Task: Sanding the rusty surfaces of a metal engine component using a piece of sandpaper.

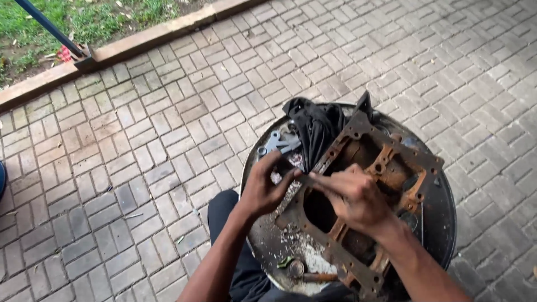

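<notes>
A rusty metal engine casting (386,168) with open cavities lies across the top of a dark steel drum (444,223). My left hand (265,187) and my right hand (349,196) meet at the casting's near left edge, pinching a small dark part between the fingertips; what the part is cannot be made out. A black cloth (316,126) is draped over the drum's far side. Grey metal brackets (279,142) lie beside the cloth, just beyond my left hand.
A bolt and a rusty rod (307,274) lie on the drum's near side among flakes of debris. Grey brick paving (140,151) surrounds the drum. A concrete kerb (140,42), grass and a dark slanted pole (50,28) are at the upper left.
</notes>
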